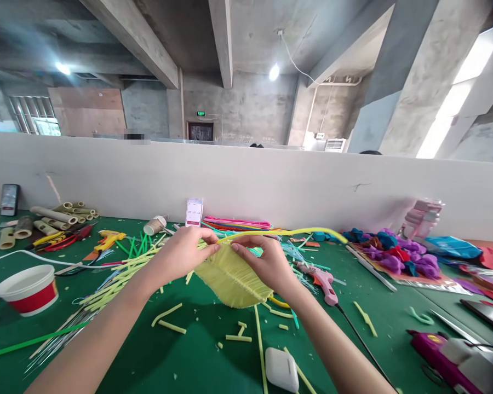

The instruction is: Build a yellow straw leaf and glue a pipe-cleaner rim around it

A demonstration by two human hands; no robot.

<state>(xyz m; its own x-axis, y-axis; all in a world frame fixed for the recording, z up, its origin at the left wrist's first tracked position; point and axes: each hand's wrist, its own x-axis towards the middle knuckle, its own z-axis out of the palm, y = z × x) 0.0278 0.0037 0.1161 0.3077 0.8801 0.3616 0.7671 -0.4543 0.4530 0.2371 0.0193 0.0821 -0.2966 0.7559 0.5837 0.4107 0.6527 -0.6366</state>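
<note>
A pale yellow leaf-shaped piece (236, 279) with a ribbed surface and a midline hangs over the table between my hands. Along its upper edge runs a brighter yellow pipe cleaner (312, 231), its free end reaching out to the right. My left hand (189, 251) is closed, thumb and forefinger pinching the pipe cleaner at the leaf's upper left. Close beside it, my right hand (267, 260) pinches the leaf's upper edge just under the pipe cleaner. My fingers hide the exact contact between strip and leaf.
Pale yellow stems (119, 284) lie piled left. A pink glue gun (322, 282) and its cord are at right, a yellow glue gun (109, 241) at left. A paper cup (27, 290), a white earbud case (281, 369) and a propped phone (194, 212) stand around. A white partition (238, 180) closes the back.
</note>
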